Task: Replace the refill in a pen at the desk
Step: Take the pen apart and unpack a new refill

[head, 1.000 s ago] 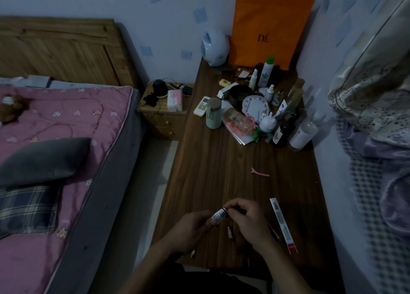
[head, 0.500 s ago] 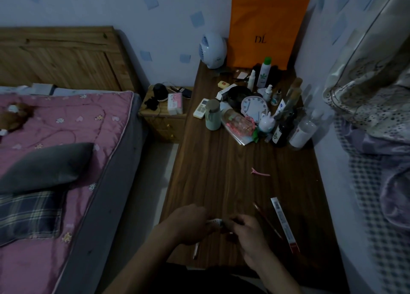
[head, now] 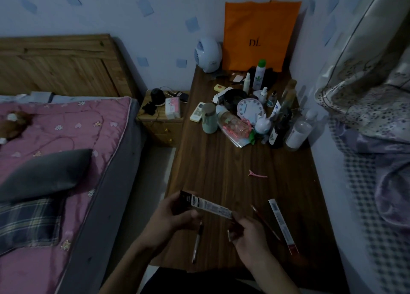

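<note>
Dark wood desk, refill pack in both hands

Left hand grips the dark end of the refill pack, right hand pinches the other end, above the desk. Pen lies below, apparently apart; new refill looks not yet fitted, so most work remains

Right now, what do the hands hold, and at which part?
A long flat refill pack: left hand grips its dark end, right hand pinches the other end.
</note>
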`<move>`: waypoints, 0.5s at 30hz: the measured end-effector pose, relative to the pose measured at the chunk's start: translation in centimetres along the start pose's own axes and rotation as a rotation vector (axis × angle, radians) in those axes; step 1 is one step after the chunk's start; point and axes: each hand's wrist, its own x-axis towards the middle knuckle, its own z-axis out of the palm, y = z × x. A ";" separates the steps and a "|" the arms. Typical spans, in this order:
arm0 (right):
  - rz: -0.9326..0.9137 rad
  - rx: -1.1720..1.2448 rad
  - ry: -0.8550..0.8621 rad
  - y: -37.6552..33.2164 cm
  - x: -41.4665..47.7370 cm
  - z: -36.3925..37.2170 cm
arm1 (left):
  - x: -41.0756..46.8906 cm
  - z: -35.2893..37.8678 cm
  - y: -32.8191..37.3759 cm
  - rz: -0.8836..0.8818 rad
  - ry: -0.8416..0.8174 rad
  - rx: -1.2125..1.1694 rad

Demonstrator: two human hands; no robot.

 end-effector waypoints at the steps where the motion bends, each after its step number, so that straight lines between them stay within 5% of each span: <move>1: -0.011 -0.004 -0.001 0.0 0.0 0.3 | 0.0 0.8 -0.2 0.030 0.064 0.015; 7: 0.049 0.001 -0.055 0.5 -1.0 1.8 | 0.5 5.1 0.4 0.165 0.418 0.097; 15: 0.139 0.087 -0.247 1.2 -1.2 1.9 | 0.6 5.8 1.1 0.259 0.536 0.329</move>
